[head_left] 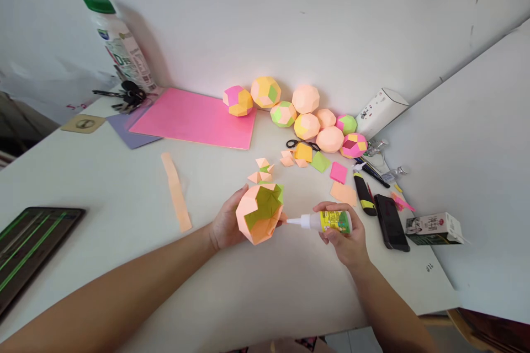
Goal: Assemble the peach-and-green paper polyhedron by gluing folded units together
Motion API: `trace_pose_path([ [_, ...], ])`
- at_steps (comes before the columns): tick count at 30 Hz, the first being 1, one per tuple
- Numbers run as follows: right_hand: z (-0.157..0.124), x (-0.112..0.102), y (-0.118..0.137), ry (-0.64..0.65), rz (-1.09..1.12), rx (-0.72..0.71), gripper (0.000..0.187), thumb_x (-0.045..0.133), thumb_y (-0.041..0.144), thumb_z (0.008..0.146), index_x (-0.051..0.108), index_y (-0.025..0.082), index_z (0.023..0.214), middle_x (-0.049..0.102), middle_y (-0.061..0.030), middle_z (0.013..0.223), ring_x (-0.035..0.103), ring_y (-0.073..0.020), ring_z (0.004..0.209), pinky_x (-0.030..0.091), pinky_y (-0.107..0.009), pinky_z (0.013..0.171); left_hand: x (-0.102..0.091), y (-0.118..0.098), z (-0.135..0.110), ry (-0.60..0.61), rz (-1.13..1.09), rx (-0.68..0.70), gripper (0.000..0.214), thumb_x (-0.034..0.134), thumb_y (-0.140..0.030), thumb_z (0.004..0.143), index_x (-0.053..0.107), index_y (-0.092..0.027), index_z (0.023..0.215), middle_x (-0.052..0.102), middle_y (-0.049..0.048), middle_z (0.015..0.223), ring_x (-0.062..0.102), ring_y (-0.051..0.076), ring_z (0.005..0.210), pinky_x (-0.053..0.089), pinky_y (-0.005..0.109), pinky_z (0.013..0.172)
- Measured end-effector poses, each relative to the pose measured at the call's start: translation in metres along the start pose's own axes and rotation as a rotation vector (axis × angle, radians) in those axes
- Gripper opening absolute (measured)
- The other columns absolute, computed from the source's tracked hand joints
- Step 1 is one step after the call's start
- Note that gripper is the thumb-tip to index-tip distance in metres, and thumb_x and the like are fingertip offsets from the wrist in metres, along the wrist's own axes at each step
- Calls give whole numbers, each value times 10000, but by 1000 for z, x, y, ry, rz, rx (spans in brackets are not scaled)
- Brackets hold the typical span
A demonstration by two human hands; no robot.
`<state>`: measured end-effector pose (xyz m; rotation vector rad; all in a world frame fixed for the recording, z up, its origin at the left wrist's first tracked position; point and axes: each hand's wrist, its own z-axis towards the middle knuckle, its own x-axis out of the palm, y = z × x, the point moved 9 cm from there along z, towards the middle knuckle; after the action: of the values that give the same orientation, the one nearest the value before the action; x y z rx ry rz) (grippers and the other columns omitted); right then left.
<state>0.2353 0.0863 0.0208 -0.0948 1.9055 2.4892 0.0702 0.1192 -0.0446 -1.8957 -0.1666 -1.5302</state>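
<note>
My left hand [228, 222] is closed around a partly open paper ball [253, 219], peach outside with a green inside facing up and a jagged rim. In my right hand [345, 240] lies a glue bottle [331, 221] with a yellow and green label, held sideways. Its thin white nozzle points left and reaches the ball's right edge; whether the tip touches the paper I cannot tell. Just beyond the ball sit small folded peach and green paper pieces [261, 176]. Further small peach pieces [287, 158] lie behind them.
Finished paper balls [305, 99] cluster by the wall, with scissors [303, 145] before them. Pink sheet [194, 118], peach strip [176, 192] and tablet [33, 248] lie left. Right are sticky notes [338, 172], a cutter [364, 193], phone [391, 222] and milk carton [434, 229].
</note>
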Motion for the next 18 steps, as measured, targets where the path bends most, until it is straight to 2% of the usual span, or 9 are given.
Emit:
trace_pose_path([
  [5,-5,-1,6,-67,-92,-35,265,683,336,816,545,224,1013,678,-120,1005,595,-161,642,449,-272,472,-3,6,1,-28,-65,-54,628,395,-608,869,643,-86,1114,696,176,1044,645,334,993,441,374,813],
  [7,-7,-3,10,-87,-129,-61,238,670,299,827,548,226,1018,680,-121,1007,614,-177,677,459,-286,490,-1,3,3,-16,-76,-19,605,393,-590,877,640,-93,1119,705,168,1020,650,326,980,429,382,830],
  [11,-9,-3,13,-93,-158,-98,221,655,234,836,543,226,1027,692,-132,1021,636,-206,738,469,-305,512,4,3,5,39,-31,-47,609,398,-601,865,638,-98,1108,696,197,1053,638,343,1001,413,404,835],
  [14,-9,-1,14,-85,-174,-112,212,650,207,837,541,223,1019,705,-132,1003,642,-216,758,473,-302,507,1,3,5,34,-10,-54,621,394,-621,856,632,-114,1124,691,189,1067,640,349,1006,412,416,836],
  [18,-10,2,16,-81,-176,-131,213,647,203,836,539,222,1018,705,-127,1013,635,-204,710,495,-317,511,0,3,5,38,4,-65,629,398,-624,849,635,-108,1120,689,196,1076,632,357,1014,410,420,822],
])
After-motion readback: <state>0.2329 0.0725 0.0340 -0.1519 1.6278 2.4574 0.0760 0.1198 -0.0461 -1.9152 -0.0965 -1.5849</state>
